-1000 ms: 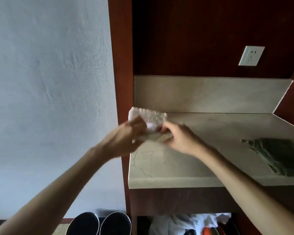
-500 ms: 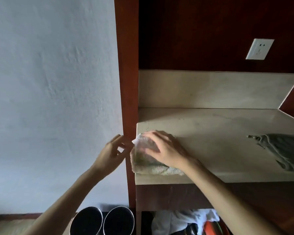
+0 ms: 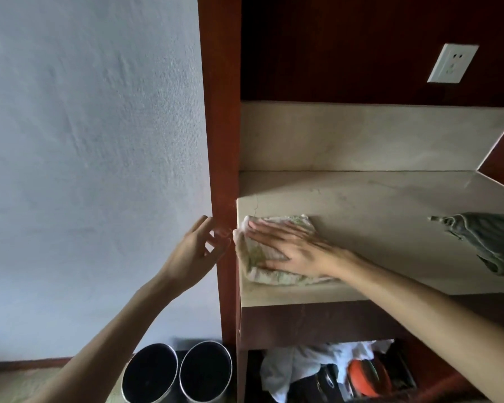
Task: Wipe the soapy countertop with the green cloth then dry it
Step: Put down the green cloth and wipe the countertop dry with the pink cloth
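Observation:
A pale folded towel (image 3: 258, 253) lies at the front left corner of the beige stone countertop (image 3: 361, 210). My right hand (image 3: 291, 251) rests flat on top of it, fingers stretched out and pointing left. My left hand (image 3: 195, 254) hovers just left of the counter, in front of the red-brown cabinet post, fingers loosely spread and holding nothing. The green cloth (image 3: 489, 245) lies crumpled at the counter's right edge, away from both hands.
A red-brown wooden post (image 3: 221, 141) bounds the counter on the left, with a beige backsplash (image 3: 361, 138) behind. A white wall socket (image 3: 452, 64) sits above. Two dark round bins (image 3: 176, 372) stand on the floor. The shelf below holds white fabric and an orange object (image 3: 364, 375).
The pale towel went from being held up between both hands to lying on the counter. My left hand let go and drew off left; my right hand flattened onto the towel.

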